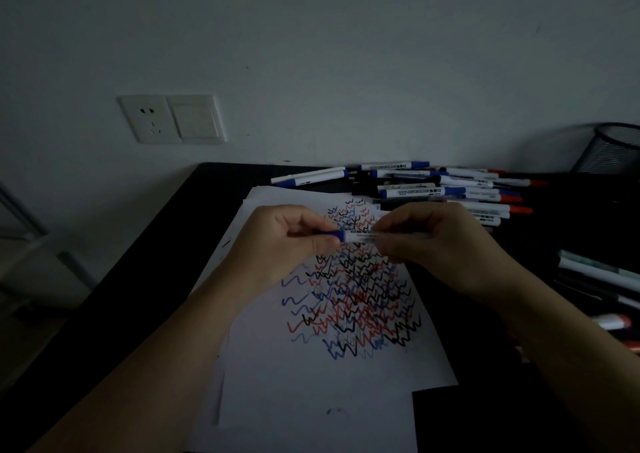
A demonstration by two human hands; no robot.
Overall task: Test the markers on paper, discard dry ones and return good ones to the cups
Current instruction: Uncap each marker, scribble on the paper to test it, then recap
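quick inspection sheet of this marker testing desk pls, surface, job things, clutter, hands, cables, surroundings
surface: dark desk, dimly lit.
job's things: paper covered in blue, red and black squiggles; blue-capped marker held level above it; marker pile along the far edge; mesh cup far right.
clutter: more markers loose at the right edge.
hands: left hand grips the cap end, right hand grips the barrel.
cables: nothing seen.
surroundings: wall socket on a pale wall.
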